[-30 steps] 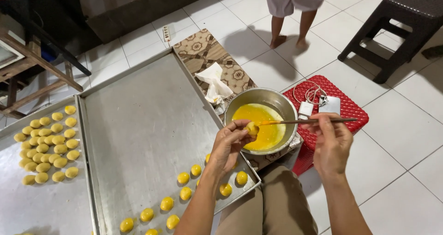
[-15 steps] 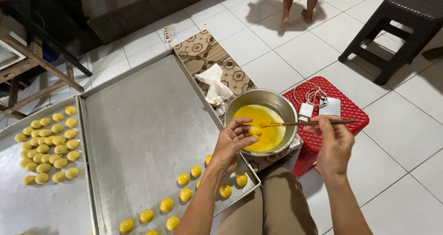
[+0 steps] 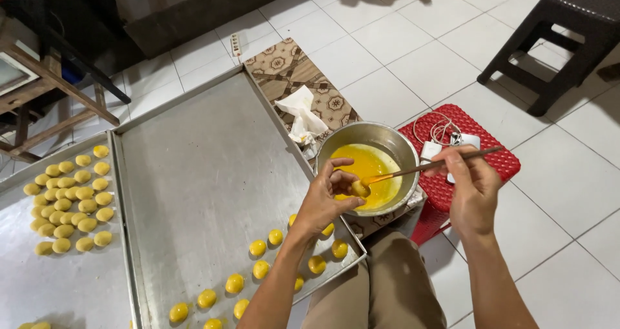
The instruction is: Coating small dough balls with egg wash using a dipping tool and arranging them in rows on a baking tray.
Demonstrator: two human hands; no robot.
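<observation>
Over the metal bowl of yellow egg wash, a small dough ball sits pinched between the thumb and fingertips of the left hand. The right hand pinches a thin brush by its handle, with the bristle end touching the ball. The bowl stands beside a large metal tray on the floor, where glazed balls lie in rows near the front edge. A second tray to the left carries a cluster of paler balls. A red plastic stool with a white cable stands just right of the bowl, and a crumpled tissue lies behind it.
</observation>
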